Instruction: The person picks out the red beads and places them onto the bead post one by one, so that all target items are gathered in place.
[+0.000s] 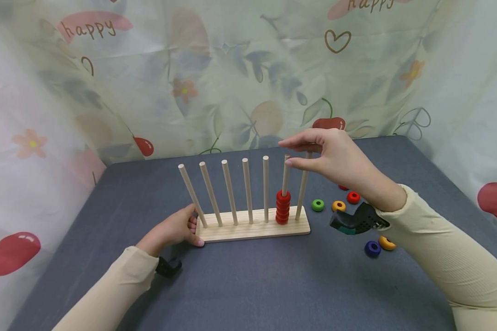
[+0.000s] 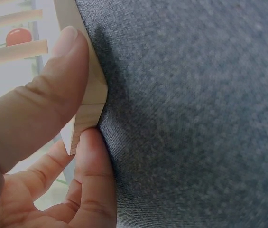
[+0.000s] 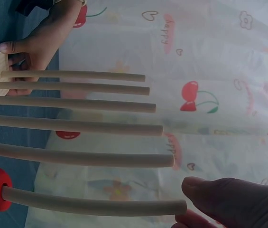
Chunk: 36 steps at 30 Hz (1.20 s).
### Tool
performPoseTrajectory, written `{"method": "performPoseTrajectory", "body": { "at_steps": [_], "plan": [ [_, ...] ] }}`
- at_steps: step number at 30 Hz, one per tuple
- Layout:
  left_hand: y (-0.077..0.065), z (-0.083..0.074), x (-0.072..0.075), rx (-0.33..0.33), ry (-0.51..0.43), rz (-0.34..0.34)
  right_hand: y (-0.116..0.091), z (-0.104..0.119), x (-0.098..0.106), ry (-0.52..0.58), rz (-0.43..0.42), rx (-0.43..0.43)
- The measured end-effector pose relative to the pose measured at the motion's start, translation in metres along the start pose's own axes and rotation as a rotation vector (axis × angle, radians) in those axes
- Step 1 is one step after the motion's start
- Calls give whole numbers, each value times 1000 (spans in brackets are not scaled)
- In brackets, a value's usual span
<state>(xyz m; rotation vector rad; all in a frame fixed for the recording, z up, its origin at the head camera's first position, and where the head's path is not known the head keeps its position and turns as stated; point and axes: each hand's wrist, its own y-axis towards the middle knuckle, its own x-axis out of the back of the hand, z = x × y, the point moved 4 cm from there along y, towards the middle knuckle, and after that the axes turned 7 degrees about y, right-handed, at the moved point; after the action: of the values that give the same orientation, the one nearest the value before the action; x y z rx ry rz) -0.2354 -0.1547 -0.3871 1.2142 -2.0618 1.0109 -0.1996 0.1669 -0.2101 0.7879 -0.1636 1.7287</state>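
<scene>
A pale wooden rack (image 1: 240, 232) with several upright pegs stands on the dark cloth. Several red rings (image 1: 283, 209) are stacked low on the second peg from the right; the other pegs are bare. My left hand (image 1: 176, 228) grips the left end of the base. In the left wrist view, the thumb (image 2: 69, 71) and fingers lie on either side of the base's corner (image 2: 88, 114). By the top of the ringed peg (image 3: 100, 202) is my right hand (image 1: 333, 151), thumb and fingers apart, with nothing seen between them. It partly covers the rightmost peg (image 1: 302, 195).
Right of the rack lie a green ring (image 1: 318, 205), an orange ring (image 1: 338, 206) and a red ring (image 1: 353, 197), another red one partly hidden behind. Nearer are a blue ring (image 1: 372, 248) and another orange ring (image 1: 387, 243). Patterned curtains (image 1: 232, 69) surround the table.
</scene>
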Motion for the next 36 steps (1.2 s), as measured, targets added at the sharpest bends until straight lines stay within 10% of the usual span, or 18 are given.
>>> {"method": "performPoseTrajectory", "body": {
  "at_steps": [36],
  "plan": [
    [1,2,0,-32,-15,-3,-27,-27,35,37,-188,-53]
  ]
}}
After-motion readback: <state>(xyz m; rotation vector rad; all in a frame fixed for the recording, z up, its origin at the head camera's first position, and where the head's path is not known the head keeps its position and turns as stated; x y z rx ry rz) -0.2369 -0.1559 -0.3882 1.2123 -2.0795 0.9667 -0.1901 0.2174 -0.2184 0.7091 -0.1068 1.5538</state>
